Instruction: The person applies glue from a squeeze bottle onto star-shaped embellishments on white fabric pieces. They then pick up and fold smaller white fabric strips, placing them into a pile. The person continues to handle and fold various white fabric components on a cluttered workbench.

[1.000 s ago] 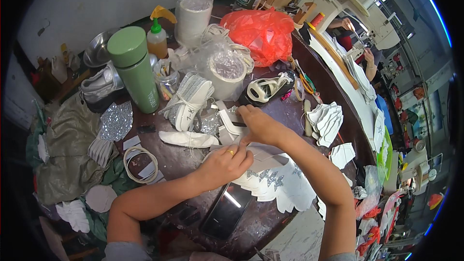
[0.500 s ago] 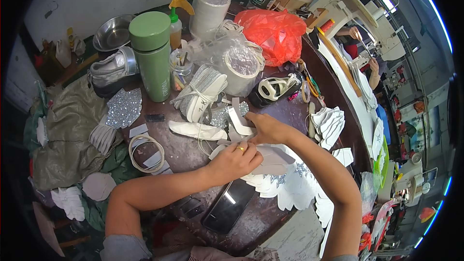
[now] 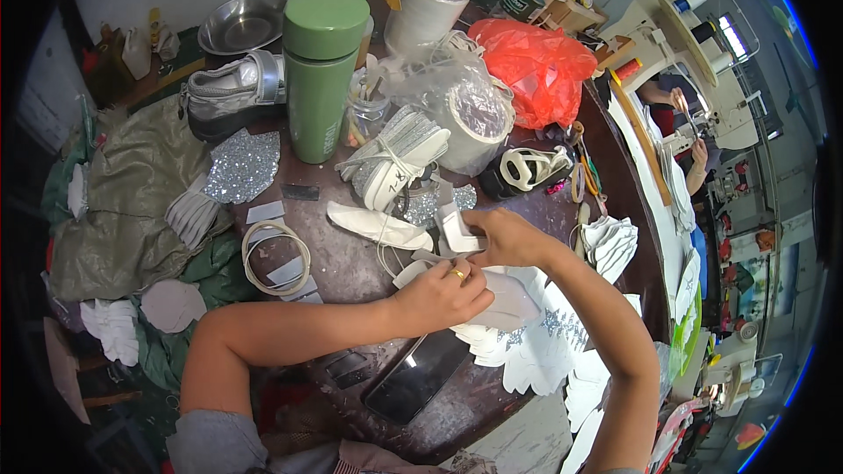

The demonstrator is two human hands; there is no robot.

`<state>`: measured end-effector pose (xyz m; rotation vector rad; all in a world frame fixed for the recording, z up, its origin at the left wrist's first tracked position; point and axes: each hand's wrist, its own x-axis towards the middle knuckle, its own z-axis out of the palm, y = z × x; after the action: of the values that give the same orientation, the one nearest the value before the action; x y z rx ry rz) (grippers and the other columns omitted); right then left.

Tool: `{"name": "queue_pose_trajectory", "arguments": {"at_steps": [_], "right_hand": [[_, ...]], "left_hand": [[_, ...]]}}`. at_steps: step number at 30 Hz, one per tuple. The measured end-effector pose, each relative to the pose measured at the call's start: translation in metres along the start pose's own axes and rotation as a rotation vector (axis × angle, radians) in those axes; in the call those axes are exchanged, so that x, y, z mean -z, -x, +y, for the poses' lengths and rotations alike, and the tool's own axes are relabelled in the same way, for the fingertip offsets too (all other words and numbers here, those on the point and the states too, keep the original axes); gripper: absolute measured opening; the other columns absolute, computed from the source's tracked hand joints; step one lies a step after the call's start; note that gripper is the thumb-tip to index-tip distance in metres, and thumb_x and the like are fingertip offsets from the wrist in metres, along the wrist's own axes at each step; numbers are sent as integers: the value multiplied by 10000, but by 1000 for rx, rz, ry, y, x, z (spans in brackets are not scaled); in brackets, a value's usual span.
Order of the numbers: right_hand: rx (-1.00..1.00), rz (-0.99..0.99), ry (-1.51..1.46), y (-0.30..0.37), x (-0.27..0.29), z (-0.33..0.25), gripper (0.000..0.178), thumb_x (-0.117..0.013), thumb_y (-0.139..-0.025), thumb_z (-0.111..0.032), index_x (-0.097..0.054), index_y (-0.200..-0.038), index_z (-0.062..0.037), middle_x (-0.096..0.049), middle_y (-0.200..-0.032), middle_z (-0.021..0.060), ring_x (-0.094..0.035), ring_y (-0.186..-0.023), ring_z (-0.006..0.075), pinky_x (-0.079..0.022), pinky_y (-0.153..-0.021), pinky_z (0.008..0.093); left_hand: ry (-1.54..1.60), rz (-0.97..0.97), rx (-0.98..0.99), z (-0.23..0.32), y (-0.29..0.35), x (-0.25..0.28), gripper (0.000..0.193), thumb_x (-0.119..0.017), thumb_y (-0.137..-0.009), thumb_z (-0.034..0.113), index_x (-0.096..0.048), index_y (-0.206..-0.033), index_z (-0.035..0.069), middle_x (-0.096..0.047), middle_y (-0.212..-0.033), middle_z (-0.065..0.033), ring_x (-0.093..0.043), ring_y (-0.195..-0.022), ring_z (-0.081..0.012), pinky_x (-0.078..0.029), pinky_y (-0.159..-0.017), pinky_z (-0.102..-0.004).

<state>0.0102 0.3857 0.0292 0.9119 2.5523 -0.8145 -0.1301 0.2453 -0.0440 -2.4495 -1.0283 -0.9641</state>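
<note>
two bare hands met over the table, and the work looked only partway along to me. the left hand was curled closed over a pale gray piece, apparently gripping it. the right hand was bent in just beyond, beside a white angled strip, its fingertips hidden, so i couldn't tell whether they pinched anything. the gray piece reached out to the right of the left hand, above a spread of white cutouts. as for what was done, one bundle of glittery and white pieces, farther off, was already tied up. plenty seemed left: the cutouts lay loose and overlapping, another untied stack sat farther right, and a glittery sheet lay at the left. a dark phone rested near.
</note>
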Motion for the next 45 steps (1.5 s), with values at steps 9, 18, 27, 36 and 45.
{"name": "queue_pose_trajectory", "arguments": {"at_steps": [9,18,27,36,45], "right_hand": [[-22,78,-408,-2,10,25,597,-851,-680,-93,-577,-1194,40,-700,-1052,182,-663,-983,252,-497,-889,361],[-154,201,-100,1,1,-3,583,-874,-656,-168,-594,-1134,16,-679,-979,236,-647,-948,389,-495,-839,417],[-100,634,-419,114,98,-24,541,-873,-699,-103,-616,-1155,31,-679,-1040,56,-604,-946,122,-487,-885,296],[-566,362,-623,354,-110,-62,633,-914,-612,-269,-631,-1080,51,-691,-1013,158,-632,-968,232,-488,-845,356],[-909,416,-349,394,-272,-118,741,-871,-658,-387,-578,-1210,10,-569,-1268,270,-552,-1199,377,-475,-949,423]], "left_hand": [[5,-34,91,-3,0,-4,190,-630,-775,174,-550,-898,54,-599,-910,-107,-599,-810,-215,-533,-676,-280],[155,-153,185,-13,0,4,246,-636,-760,118,-563,-988,60,-566,-884,-68,-614,-826,-197,-527,-634,-271],[488,-110,334,-27,-11,9,697,-495,-823,-75,-343,-1497,8,-535,-1143,-204,-550,-1078,-368,-480,-911,-432],[540,114,445,-27,-15,12,661,-567,-869,-73,-350,-1489,-5,-470,-1381,-225,-484,-1281,-370,-364,-1104,-425],[654,335,91,91,-29,67,508,-593,-886,-95,-433,-1364,-36,-560,-1286,-197,-603,-1015,-263,-492,-919,-362]]}}
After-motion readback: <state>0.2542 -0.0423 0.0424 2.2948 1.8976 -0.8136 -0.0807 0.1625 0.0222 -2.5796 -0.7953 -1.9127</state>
